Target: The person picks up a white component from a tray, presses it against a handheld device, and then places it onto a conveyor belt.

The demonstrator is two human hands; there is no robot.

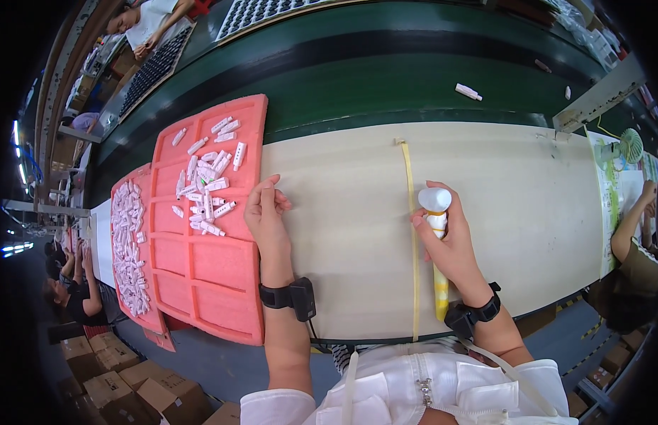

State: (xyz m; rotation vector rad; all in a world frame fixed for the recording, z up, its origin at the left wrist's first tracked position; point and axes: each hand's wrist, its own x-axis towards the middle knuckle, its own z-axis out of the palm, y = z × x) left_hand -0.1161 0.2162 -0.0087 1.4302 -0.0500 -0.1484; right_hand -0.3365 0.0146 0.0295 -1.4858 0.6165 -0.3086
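Dozens of small pale-pink pieces lie loose in a foam tray; at its right edge the left hand hangs, fingers loosely curled, seemingly empty. Over the bench, the right hand's fingers close round a white-headed tool; I'd want that grip snug below the head, the wrist relaxed.

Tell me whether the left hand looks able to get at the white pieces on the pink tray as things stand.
Probably yes: the left hand looks empty and is at the edge of the pink tray, close to the white pieces, with no obstacle visible between them.
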